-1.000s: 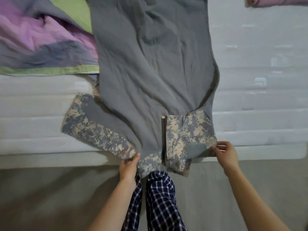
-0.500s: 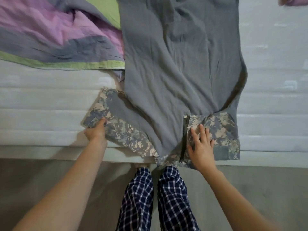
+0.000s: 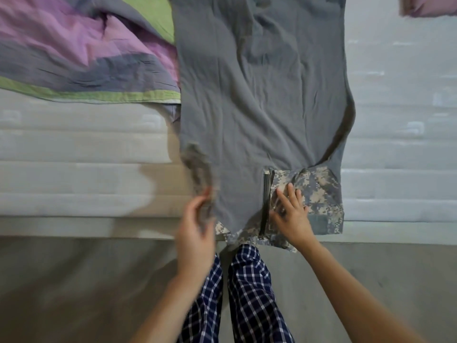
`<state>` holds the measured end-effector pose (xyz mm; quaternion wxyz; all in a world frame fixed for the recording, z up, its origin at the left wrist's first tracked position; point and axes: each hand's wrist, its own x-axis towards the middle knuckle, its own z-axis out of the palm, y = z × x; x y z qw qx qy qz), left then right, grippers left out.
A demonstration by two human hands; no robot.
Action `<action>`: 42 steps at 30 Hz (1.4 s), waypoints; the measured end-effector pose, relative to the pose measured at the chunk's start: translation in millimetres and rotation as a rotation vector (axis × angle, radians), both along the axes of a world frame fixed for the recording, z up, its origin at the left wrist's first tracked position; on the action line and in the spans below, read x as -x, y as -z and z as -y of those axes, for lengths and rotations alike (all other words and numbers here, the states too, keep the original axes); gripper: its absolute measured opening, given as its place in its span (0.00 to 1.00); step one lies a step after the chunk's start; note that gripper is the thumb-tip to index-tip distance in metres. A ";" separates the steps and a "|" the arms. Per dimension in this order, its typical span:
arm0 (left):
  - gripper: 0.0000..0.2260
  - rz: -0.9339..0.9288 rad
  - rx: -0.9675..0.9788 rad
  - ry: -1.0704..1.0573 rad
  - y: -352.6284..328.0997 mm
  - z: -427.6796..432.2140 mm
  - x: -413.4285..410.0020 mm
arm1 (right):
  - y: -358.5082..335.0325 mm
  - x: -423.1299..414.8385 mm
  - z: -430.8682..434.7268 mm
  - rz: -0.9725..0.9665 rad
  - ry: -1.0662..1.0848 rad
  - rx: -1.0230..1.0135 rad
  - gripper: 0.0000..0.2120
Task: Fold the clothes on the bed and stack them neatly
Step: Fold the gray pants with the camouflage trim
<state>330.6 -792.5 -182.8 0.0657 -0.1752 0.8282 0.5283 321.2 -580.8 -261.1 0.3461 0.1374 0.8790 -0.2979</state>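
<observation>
A grey shirt (image 3: 259,100) with camouflage sleeves lies flat on the white mattress (image 3: 74,174), its collar end at the near edge. The right camouflage sleeve (image 3: 314,194) is folded over the body, and my right hand (image 3: 289,214) presses flat on it beside a dark zip. My left hand (image 3: 195,229) holds the left sleeve (image 3: 197,167), which is blurred and swung in against the shirt's left side.
A crumpled purple, grey and green quilt (image 3: 81,53) lies at the back left, touching the shirt. A pink cloth (image 3: 430,6) shows at the top right corner. The floor (image 3: 74,280) runs along the bed's near edge, where my checked trouser legs stand.
My left hand has carried the left sleeve from its spread-out place on the mattress in towards the shirt's body. My right hand stays pressed on the folded right sleeve.
</observation>
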 end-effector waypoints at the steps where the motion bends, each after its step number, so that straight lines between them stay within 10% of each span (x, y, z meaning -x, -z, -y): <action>1: 0.18 0.033 0.099 0.270 7.8 -18.2 -2.8 | -1.0 0.8 -1.2 -0.014 0.056 0.048 0.25; 5: 0.26 0.363 0.496 1.028 54.5 -44.4 -15.7 | -6.3 2.6 -5.8 -0.039 0.168 0.144 0.20; 13: 0.23 0.213 0.477 0.372 58.4 14.9 -4.5 | -14.5 -0.5 -31.2 -0.365 0.472 -0.176 0.16; 18: 0.25 0.471 0.294 0.141 69.3 35.9 14.6 | -7.7 -9.6 -90.6 -0.111 0.815 -0.236 0.25; 26: 0.26 -0.132 0.764 0.796 71.8 21.2 104.4 | -24.8 16.9 -83.3 -0.317 0.338 -0.188 0.16; 34: 0.16 0.236 0.891 1.428 60.6 25.3 194.6 | -12.4 30.6 23.4 -0.026 0.324 0.106 0.19; 42: 0.07 0.401 0.952 1.370 60.4 52.2 195.5 | 5.0 23.8 50.7 0.241 0.427 0.289 0.10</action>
